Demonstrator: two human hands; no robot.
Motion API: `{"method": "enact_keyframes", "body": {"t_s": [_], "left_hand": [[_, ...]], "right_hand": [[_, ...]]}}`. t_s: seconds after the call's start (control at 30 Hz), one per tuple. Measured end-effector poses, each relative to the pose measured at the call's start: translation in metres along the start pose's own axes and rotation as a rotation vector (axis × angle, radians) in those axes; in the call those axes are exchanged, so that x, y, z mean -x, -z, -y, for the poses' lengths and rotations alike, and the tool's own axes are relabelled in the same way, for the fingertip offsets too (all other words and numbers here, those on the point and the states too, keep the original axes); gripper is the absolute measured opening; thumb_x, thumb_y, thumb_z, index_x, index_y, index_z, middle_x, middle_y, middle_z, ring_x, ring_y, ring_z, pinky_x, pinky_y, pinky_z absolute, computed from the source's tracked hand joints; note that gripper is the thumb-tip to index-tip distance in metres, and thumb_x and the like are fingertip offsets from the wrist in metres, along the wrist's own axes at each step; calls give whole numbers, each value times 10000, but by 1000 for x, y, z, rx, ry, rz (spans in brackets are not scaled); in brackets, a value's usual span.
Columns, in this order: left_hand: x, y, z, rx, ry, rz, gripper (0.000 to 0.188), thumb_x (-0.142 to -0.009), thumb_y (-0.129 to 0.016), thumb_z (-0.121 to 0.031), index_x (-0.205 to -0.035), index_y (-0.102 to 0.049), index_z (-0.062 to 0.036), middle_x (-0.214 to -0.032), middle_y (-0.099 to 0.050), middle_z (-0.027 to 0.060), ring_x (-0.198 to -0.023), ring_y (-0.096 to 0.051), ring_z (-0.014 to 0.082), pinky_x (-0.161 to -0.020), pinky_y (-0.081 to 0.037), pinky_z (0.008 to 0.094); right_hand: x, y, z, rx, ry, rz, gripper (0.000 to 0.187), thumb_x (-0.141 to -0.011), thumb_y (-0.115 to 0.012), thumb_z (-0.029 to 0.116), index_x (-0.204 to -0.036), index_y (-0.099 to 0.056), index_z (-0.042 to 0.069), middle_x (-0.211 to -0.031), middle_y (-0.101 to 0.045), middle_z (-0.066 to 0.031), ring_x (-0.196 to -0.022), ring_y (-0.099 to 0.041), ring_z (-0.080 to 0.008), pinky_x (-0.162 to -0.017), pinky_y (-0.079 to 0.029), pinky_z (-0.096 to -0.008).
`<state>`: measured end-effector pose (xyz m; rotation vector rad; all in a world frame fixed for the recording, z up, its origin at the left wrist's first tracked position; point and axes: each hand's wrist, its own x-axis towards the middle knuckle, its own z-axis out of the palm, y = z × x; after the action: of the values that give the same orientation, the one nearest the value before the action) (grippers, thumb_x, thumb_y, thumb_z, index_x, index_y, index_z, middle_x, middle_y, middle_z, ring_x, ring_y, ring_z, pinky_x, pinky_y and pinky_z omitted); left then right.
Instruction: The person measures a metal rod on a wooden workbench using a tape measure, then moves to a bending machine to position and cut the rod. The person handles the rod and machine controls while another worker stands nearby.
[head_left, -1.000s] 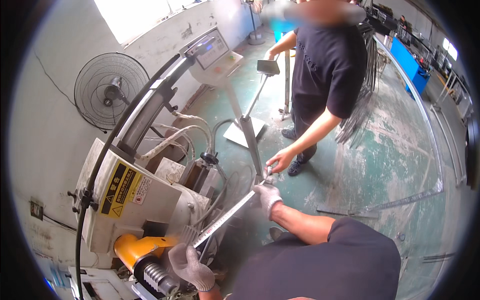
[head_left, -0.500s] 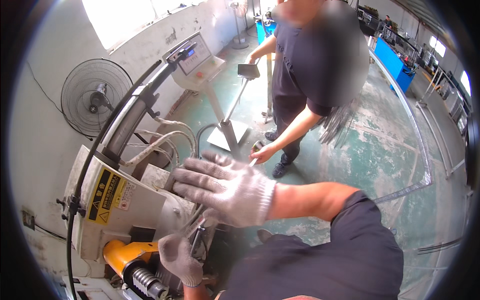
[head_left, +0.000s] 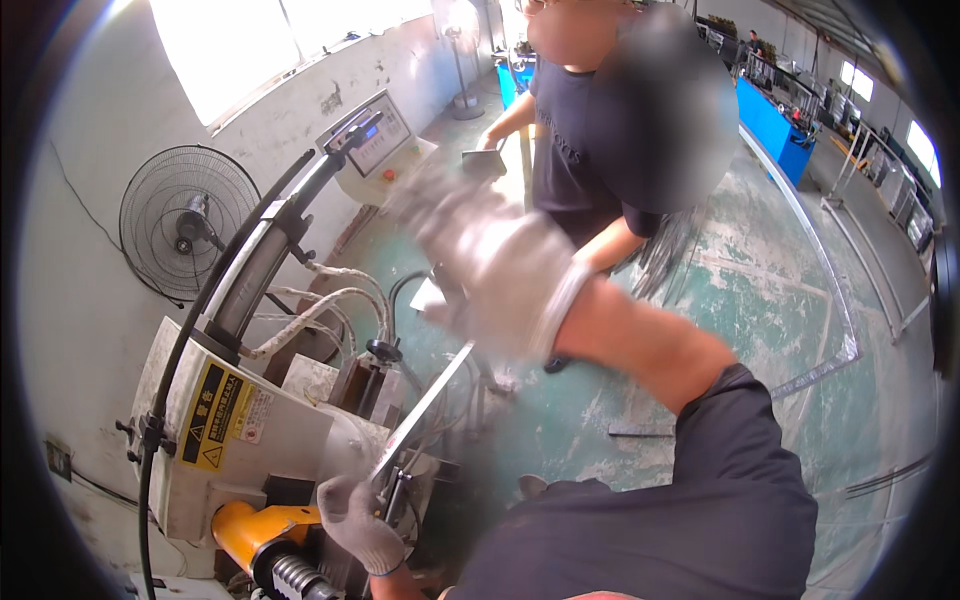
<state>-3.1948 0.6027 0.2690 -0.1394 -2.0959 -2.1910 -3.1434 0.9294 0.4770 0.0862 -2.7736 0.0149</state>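
My left hand [head_left: 358, 525], in a grey knit glove, is closed at the machine's near side. Its fingers pinch the lower end of a pale tape measure blade [head_left: 425, 408], which slants up and away over the machine bed. My right hand [head_left: 505, 270], gloved too, is raised over the far part of the blade. Motion smears it, but the fingers look stretched out, with nothing seen in them. It hides the blade's far end and the co-worker's lower hand. Beside my left hand is the machine's orange part [head_left: 245, 535] with a coiled spring.
The white machine body [head_left: 300, 440] bears a yellow and black warning label. Behind it are hoses [head_left: 330, 310], a control panel [head_left: 372, 140] on a stand and a wall fan [head_left: 188, 222]. A co-worker [head_left: 570, 150] stands opposite, near a dark rectangular piece [head_left: 484, 164]. A long metal frame [head_left: 815, 225] lies on the right.
My right hand has swung up and away from beside my left hand, uncovering the tape measure blade. My left hand stays nearly in place. The view has shifted slightly.
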Motion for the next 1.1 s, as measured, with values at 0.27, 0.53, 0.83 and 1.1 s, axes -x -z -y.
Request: {"method": "enact_keyframes", "body": {"t_s": [0.27, 0.53, 0.83, 1.1], "left_hand": [[-3, 30, 23, 46, 104, -142, 91, -966, -616, -50, -1055, -635, -57, -788, -599, 34, -597, -567, 117, -586, -479, 241], [-1, 29, 31, 175, 198, -184, 81, -957, -619, -30, -1034, -631, -52, -763, -569, 20, -587, -536, 115, -544, -472, 255], [3, 14, 35, 144, 233, -38, 82, -946, -631, -14, -1018, -627, -54, -786, -590, 44, -598, -573, 149, -566, -500, 278], [-6, 22, 47, 195, 211, -34, 80, -948, -630, 1, -1005, -639, -54, -778, -595, 51, -608, -582, 157, -588, -527, 286]], "right_hand": [[-59, -7, -13, 93, 105, -269, 838, -977, -690, 285, -1681, -383, -50, -1746, -397, -274, -1639, -384, -357, -1370, -283, -471], [-97, 16, -12, -127, 165, -125, 510, -969, -682, 263, -1390, -679, -26, -1270, -762, -202, -1169, -747, -311, -1065, -595, -455], [59, -202, 40, -850, -47, -177, 176, -957, -793, 258, -1023, -808, 95, -868, -767, -164, -835, -765, -387, -767, -619, -482], [107, -279, 71, -1300, -729, 157, 344, -992, -800, 375, -1128, -831, 60, -972, -824, -142, -873, -787, -254, -852, -609, -399]]}}
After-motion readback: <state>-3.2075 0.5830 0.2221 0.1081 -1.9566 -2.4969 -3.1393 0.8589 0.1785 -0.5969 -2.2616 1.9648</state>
